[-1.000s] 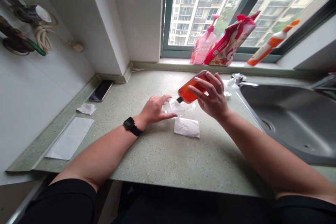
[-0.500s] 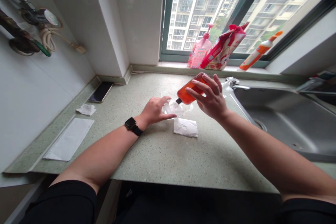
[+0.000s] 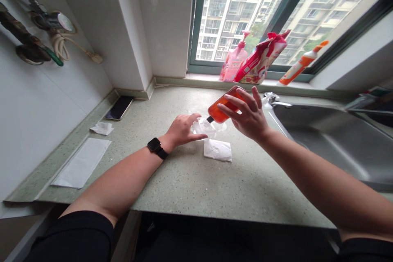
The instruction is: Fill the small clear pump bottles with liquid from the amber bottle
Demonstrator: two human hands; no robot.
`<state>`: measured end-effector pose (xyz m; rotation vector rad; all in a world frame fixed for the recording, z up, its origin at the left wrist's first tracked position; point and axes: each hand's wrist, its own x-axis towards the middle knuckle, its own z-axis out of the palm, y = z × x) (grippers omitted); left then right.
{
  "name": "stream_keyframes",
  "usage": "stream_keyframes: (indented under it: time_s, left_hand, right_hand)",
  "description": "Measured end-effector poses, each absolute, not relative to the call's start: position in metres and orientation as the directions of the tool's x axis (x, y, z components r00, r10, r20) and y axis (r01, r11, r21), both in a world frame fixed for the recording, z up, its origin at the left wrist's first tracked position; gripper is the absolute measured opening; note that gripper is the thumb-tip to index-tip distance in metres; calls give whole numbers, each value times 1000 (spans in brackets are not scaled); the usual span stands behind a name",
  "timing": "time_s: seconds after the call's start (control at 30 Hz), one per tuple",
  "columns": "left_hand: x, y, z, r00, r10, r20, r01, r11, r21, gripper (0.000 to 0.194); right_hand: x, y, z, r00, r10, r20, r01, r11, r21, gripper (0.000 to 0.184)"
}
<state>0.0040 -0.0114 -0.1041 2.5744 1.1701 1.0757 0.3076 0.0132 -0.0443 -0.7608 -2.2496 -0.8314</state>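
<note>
My right hand point(image 3: 248, 115) grips a bottle of orange-red liquid point(image 3: 218, 109), tilted so that its black neck points down and to the left. That neck meets a clear plastic container point(image 3: 201, 129) at its ribbed-looking top; whether it sits inside the opening I cannot tell. The thumb and fingers of my left hand point(image 3: 181, 130) are curved around the clear container from the left. Crumpled clear plastic point(image 3: 219, 129) lies just behind it. A folded white tissue point(image 3: 217, 150) rests on the counter in front.
At the left are a phone point(image 3: 119, 107), a crumpled tissue point(image 3: 102, 128) and a flat white tissue point(image 3: 81, 163). A steel sink point(image 3: 334, 139) lies to the right. A pink pump bottle point(image 3: 233, 63), a red pouch point(image 3: 262, 59) and an orange-white bottle point(image 3: 297, 69) stand on the sill.
Both hands keep nearly the same hold and place. The camera view has tilted and shifted slightly, so the window and sill items appear lower and further left.
</note>
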Motion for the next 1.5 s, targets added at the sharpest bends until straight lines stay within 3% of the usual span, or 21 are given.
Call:
stream_keyframes:
  time_s: [0.17, 0.63, 0.9, 1.5]
  left_hand:
    - [4, -11, -105, 450, 700, 555, 616, -693, 374, 83]
    - [3, -10, -106, 463, 697, 548, 610, -699, 374, 83]
    - [3, -10, -108, 458, 690, 560, 614, -702, 362, 82]
    - [3, -7, -110, 465, 686, 560, 614, -705, 354, 80]
  right_hand:
    - [308, 15, -42, -654, 311, 689, 678, 645, 353, 88]
    - [303, 10, -27, -718, 193, 669, 619, 616, 487, 81]
    - [304, 14, -27, -726, 209, 656, 596, 666, 448, 81]
    - [295, 8, -8, -769, 212, 604, 561, 676, 478, 82]
